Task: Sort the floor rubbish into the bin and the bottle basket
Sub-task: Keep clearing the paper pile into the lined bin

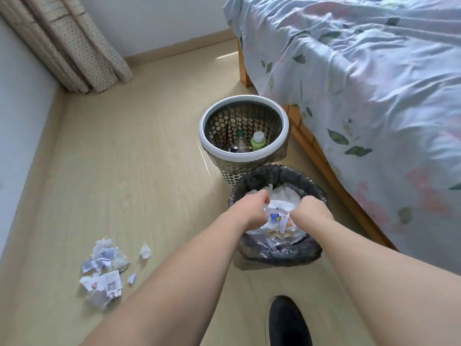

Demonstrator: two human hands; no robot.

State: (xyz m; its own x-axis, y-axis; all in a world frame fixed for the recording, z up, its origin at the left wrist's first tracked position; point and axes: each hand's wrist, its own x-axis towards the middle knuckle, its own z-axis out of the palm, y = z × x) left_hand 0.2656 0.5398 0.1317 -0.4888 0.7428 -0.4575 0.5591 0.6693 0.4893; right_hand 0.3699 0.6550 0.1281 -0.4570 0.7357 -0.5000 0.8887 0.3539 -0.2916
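Head view: both hands reach over the black-lined bin (277, 250), the left hand (252, 208) and right hand (310, 212) each with fingers curled on crumpled paper scraps (279, 216) above it. The bottle basket (243, 156) just behind holds 3 bottles. Loose paper rubbish (104, 273) lies on the floor (124, 158), well left.

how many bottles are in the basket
3 visible, all at the bottom of the basket: a green bottle on the right, a clear bottle in the middle, a dark one left. The rim may hide more.
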